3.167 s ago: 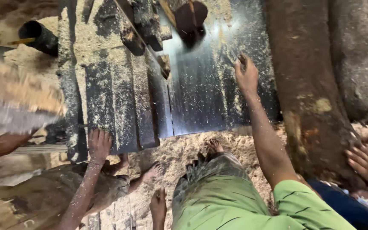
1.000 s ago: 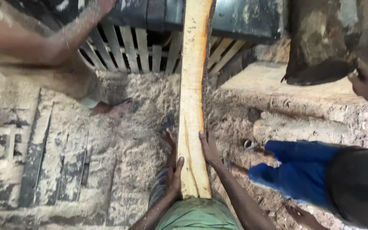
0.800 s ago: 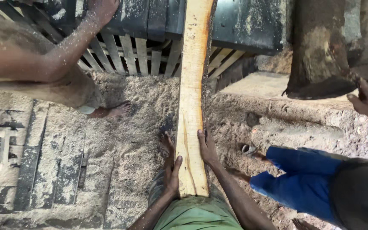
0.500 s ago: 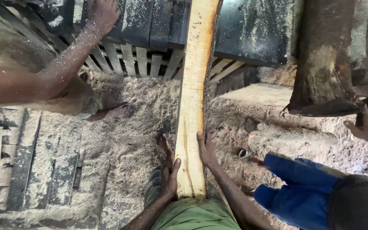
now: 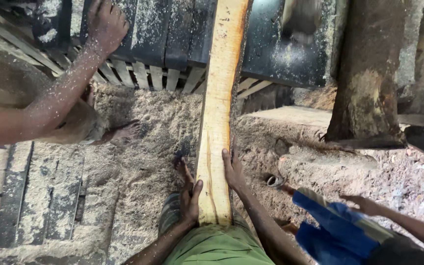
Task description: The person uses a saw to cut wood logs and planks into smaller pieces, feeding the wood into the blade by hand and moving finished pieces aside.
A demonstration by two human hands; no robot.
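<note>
Plank (image 5: 218, 113): raw pale wood, rough-sawn face, matt, dark bark along its edges. Table (image 5: 290, 59): dark metal, dull sheen, dusted with sawdust. Floor (image 5: 143, 147): loose, grainy sawdust. Log (image 5: 369, 73): rough brown bark. Slats (image 5: 143, 76): bare wood.

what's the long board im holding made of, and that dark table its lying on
The long board looks like raw, freshly sawn wood: pale yellow grain, rough bark-like edges, no finish. The left hand and right hand grip its sides. The dark table looks like metal, possibly painted; sawdust covers it, so that is uncertain.
</note>
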